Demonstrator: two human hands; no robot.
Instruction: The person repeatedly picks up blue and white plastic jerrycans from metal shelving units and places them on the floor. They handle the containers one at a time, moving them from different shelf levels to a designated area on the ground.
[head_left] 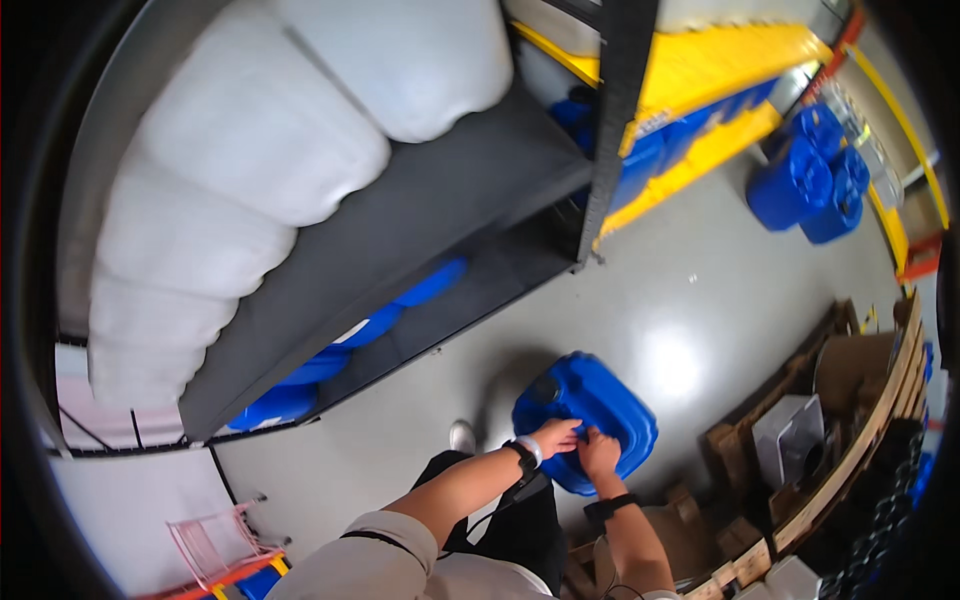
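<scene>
A blue jug (622, 400) is showing right of centre in the lower frame, its body extending beyond the hands toward upper right. Left hand (556, 437) and right hand (600, 453) are curling narrowly, side by side, over its top; grip cannot be confirmed.

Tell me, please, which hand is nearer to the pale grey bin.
Right: the right hand is left of the bin, at the blue container; the left hand is farther left, also there.

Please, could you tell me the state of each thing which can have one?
Left hand: fingers bent, grip unclear
Right hand: fingers bent, grip unclear
Near blue container: upright, under both hands
White containers: lined up on dark shelf
Far blue containers: grouped together on floor
</scene>
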